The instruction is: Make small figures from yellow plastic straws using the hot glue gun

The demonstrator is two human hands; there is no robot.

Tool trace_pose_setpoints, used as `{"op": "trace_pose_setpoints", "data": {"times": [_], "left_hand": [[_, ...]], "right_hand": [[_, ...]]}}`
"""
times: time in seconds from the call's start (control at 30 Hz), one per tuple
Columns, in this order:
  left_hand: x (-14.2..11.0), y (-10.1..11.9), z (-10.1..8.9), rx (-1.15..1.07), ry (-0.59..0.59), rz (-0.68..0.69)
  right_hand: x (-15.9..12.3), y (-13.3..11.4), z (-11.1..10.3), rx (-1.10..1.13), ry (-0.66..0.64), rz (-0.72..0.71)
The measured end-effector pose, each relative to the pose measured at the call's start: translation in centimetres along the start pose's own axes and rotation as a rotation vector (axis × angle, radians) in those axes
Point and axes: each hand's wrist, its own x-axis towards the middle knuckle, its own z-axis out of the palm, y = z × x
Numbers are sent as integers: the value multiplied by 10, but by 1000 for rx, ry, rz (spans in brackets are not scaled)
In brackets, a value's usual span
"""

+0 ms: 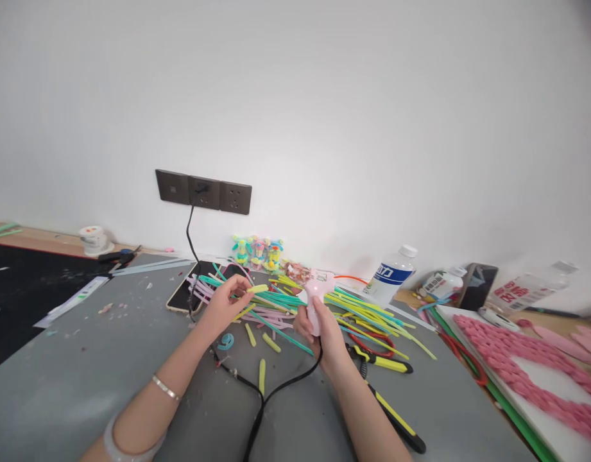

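Note:
My left hand (228, 301) pinches a short yellow fuzzy piece (257, 289), which points toward the right hand. Wrapped round the handle of a pink-white glue gun (320, 285), my right hand (319, 324) holds it with the nozzle side turned left. A black cord (295, 383) runs down from the gun's handle. Under and between both hands lies a spread of pipe cleaners (276, 298) in green, yellow and lilac. Several short yellow pieces, one of them upright in view (262, 376), rest on the grey table near a blue curl (226, 341).
Yellow-black pliers (389, 362) lie right of my right forearm. A water bottle (391, 276) stands behind the pipe cleaners. Three small fuzzy figures (258, 252) are against the wall below the socket panel (203, 191). A phone (180, 295) lies left; pink braided work (526, 366) is far right.

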Motion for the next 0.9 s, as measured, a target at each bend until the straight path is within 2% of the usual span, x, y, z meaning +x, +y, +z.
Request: {"op": "trace_pose_setpoints", "data": {"times": [0.13,0.43,0.73,0.9], "left_hand": [[0,-1,-1,10,31,16],[-2,-2,-1,71,66,47],[-2,3,-3,50,78,53],[-1,2,-3,-28,42,17]], "right_hand": [[-5,-3,6,78,-56,74],[-7,6,1,-27,-178,99],[-10,7,4,-63,-122,110],[-12,7,8,-87,-99,130]]}}
